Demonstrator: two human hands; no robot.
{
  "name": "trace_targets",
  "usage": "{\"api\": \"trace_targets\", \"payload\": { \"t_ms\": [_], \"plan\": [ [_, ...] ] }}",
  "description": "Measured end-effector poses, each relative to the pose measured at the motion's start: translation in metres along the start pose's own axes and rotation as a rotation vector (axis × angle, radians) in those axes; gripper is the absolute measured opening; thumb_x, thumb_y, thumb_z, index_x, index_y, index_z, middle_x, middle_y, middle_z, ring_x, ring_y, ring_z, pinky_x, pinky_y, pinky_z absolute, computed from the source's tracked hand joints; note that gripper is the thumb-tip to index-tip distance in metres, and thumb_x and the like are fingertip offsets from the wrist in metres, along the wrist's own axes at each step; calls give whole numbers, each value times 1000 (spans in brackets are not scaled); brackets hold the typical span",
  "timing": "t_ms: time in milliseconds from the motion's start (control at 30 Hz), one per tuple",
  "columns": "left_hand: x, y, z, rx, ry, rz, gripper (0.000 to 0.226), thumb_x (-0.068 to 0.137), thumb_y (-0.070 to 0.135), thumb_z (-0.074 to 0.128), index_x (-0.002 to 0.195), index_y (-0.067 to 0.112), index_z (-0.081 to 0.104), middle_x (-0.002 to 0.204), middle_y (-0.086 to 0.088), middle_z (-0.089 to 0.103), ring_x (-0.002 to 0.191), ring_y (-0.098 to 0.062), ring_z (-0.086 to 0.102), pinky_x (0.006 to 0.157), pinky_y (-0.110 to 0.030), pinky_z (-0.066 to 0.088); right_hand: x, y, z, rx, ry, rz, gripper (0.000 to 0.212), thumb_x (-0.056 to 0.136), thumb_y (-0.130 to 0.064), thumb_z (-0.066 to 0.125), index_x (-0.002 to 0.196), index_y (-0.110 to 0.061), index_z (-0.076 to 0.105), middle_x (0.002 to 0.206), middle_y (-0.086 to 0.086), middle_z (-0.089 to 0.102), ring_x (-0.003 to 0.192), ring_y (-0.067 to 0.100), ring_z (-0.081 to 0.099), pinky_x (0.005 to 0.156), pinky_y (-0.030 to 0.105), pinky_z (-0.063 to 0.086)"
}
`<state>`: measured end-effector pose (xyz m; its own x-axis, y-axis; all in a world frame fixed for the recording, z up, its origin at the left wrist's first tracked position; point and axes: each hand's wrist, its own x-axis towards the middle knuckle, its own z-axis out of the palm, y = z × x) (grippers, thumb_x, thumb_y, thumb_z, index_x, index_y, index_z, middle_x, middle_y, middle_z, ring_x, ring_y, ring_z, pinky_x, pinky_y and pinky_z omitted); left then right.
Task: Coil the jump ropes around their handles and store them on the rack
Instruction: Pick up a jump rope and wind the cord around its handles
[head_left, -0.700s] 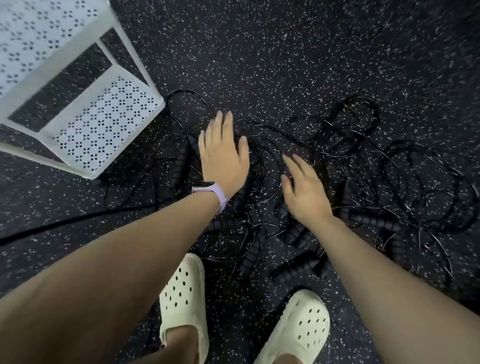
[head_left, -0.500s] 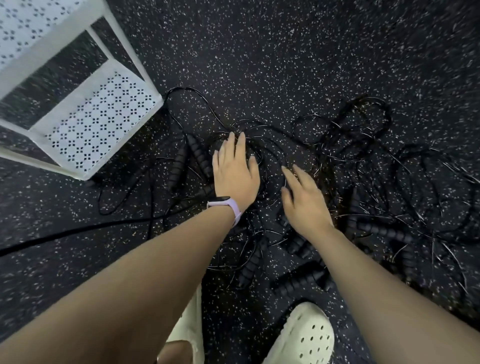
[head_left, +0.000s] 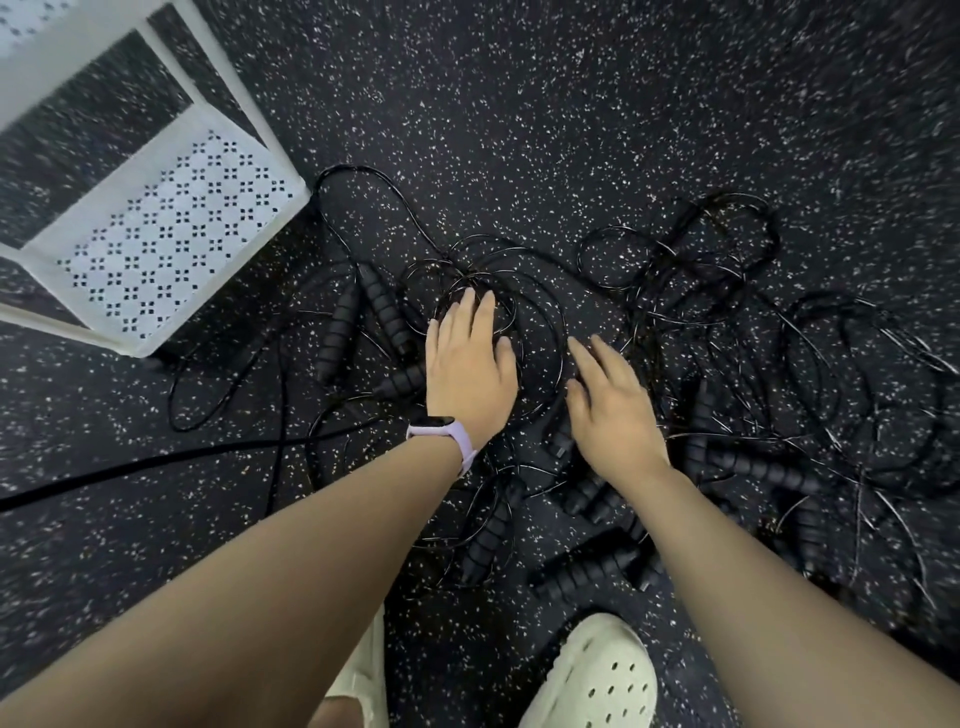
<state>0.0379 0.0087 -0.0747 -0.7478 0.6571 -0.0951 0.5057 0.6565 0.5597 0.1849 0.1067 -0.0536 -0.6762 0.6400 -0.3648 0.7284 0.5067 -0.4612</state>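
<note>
**Both hands reach into a tangle of jump ropes on a gym floor**

A person bends over a heap of black ropes (head_left: 649, 291) spread across a dark speckled floor (head_left: 519, 104). Thin cords loop and cross one another from the middle of the view out to the right edge, and ribbed black handles (head_left: 384, 312) lie scattered among them: two side by side just left of the left hand, others below and to the right of the right hand.

The left hand (head_left: 467, 374), with a lilac band (head_left: 447, 436) on its wrist, lies palm down over a ring of cord at the centre of the heap. Its fingers are straight and close together, the thumb set a little apart; it grips nothing. The right hand (head_left: 613, 410) is just beside it, also palm down over the cords, fingers straight and slightly parted, pointing up and to the left. Whether either palm presses on the cords or hovers just above them cannot be told.

The white rack (head_left: 171, 234), with perforated shelves, stands at upper left, its near corner close to the outer loops of cord. No rope lies on the shelf that shows. A thicker black cable (head_left: 156, 462) runs in from the left edge toward the heap. Two pale clogs (head_left: 602, 675) show at the bottom, between the forearms.
</note>
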Motion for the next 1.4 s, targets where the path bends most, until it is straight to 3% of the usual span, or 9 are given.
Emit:
{"api": "trace_targets", "payload": {
  "t_ms": [333,500,667,933,1067,1167,1267,1333,1400],
  "plan": [
    [2,-10,-16,62,-36,-137,54,103,30,46,155,16,38,160,-8,38,148,-26,33,125,-47,16,-4,-6,-4,-63,4,-11,53,111,-29,39,163,-24,30,171,7,21,157,25,18,125,51,24],
    [2,-38,-7,272,-322,-367,46,98,49,50,122,10,55,122,-11,64,118,-34,56,105,-47,36,-4,-1,27,-146,-121,45,52,109,-30,45,159,-20,36,165,9,31,150,28,30,120,49,32],
    [-12,-60,10,430,-515,-350,59,91,74,45,88,20,68,97,-3,70,115,-30,52,108,-47,27,-8,-2,58,-195,-298,35,47,107,-32,48,152,-20,45,147,6,46,134,28,45,112,45,39],
    [-25,-59,29,457,-467,-324,53,100,62,37,92,21,69,97,-1,69,114,-29,51,111,-50,25,-8,-12,96,-309,-310,-71,44,100,-58,49,121,-24,67,119,-1,62,122,23,48,108,41,31],
    [-31,-54,30,447,-363,-308,52,104,54,33,92,19,70,93,-2,70,111,-30,53,113,-49,21,-14,-18,110,-344,-358,-62,32,102,-49,52,107,-22,69,111,-1,68,119,25,49,103,41,31],
    [-26,-47,24,362,-238,-327,46,106,44,33,99,17,70,97,-7,72,108,-32,58,109,-47,24,-16,-24,109,-171,-253,12,25,106,-40,49,92,-23,62,99,2,72,107,26,54,97,42,37],
    [-8,-35,10,205,-177,-359,43,106,37,36,103,9,69,107,-13,71,107,-35,62,103,-43,34,-13,-33,93,410,-283,184,30,108,-34,48,83,-19,51,71,5,72,67,15,64,69,35,44],
    [5,-24,-5,-46,-189,-433,38,106,33,40,90,6,63,98,-14,70,97,-38,62,92,-41,43,-8,-40,74,562,-271,197,33,109,-34,47,83,-14,47,56,10,61,48,12,63,56,32,40],
    [16,-9,-25,-272,-161,-500,37,105,29,46,80,5,56,88,-14,67,85,-36,60,75,-38,44,-1,-48,52,603,-250,183,36,109,-36,49,81,-13,45,54,9,50,40,15,55,50,30,38]
  ]
}}
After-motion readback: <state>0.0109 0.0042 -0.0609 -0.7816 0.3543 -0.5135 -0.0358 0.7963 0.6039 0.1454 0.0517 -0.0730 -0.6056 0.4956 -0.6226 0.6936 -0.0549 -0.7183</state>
